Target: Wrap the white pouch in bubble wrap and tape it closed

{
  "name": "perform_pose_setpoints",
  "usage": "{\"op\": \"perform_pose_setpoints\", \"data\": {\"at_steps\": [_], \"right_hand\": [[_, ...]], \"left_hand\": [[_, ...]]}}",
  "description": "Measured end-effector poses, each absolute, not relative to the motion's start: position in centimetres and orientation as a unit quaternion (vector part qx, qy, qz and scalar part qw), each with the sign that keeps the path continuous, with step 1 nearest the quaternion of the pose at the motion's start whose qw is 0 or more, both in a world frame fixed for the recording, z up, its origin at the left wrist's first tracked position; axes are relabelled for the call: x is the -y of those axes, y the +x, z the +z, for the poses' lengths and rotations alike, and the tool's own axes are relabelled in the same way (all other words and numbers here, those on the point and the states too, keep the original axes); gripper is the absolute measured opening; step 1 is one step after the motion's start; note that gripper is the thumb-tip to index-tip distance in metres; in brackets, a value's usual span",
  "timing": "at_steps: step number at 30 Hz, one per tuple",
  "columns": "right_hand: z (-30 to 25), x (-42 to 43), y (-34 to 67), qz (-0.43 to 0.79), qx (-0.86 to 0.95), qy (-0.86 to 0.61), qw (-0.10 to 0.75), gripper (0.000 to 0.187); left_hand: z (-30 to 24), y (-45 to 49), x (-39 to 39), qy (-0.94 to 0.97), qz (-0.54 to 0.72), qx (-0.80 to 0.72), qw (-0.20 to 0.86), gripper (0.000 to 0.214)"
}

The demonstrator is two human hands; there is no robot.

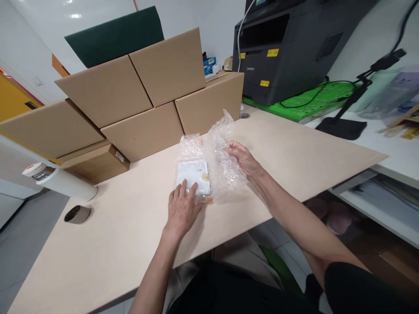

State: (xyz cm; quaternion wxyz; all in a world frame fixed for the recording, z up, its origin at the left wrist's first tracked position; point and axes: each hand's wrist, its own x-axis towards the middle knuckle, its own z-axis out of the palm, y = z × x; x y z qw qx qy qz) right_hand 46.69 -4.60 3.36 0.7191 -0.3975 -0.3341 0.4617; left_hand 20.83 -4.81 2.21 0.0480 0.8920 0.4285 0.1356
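Note:
A flat white square packet (pixel 194 173) with a small yellowish mark lies on bubble wrap (pixel 225 174) near the middle of the table. My left hand (pixel 185 205) rests on the packet's near edge, fingers spread. Pinched between the fingers of my right hand (pixel 242 158) is the right side of the bubble wrap, lifted off the table and standing up beside the packet. Another part of the wrap lies beyond the packet's far edge. Small orange bits show at the wrap's near edge.
Stacked cardboard boxes (pixel 142 137) line the table's back, a dark green box (pixel 118 37) on top. At the left stand a white bottle (pixel 70 183) and a dark cup (pixel 77 214). A black printer (pixel 278 61) and a black stand (pixel 343 126) are at the right.

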Motion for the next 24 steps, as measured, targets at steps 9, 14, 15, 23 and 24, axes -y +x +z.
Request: {"op": "perform_pose_setpoints", "data": {"at_steps": [9, 14, 15, 23, 24], "right_hand": [[3.5, 4.7, 49.0, 0.486, 0.259, -0.371, 0.748, 0.029], [3.4, 4.7, 50.3, 0.476, 0.235, -0.365, 0.765, 0.035], [3.3, 4.7, 50.5, 0.482, 0.231, -0.386, 0.752, 0.037], [1.4, 3.7, 51.1, 0.540, 0.152, -0.499, 0.661, 0.015], [1.0, 3.5, 51.1, 0.539, 0.159, -0.506, 0.654, 0.019]], "left_hand": [[2.6, 18.9, 3.9, 0.724, 0.410, -0.508, 0.223, 0.028], [2.1, 12.1, 6.0, 0.530, 0.513, -0.616, 0.277, 0.063], [2.0, 10.9, 6.6, 0.532, 0.476, -0.651, 0.259, 0.070], [1.9, 11.2, 9.2, 0.690, 0.361, -0.627, -0.019, 0.037], [2.0, 12.0, 8.8, 0.717, 0.332, -0.612, -0.005, 0.034]]}}
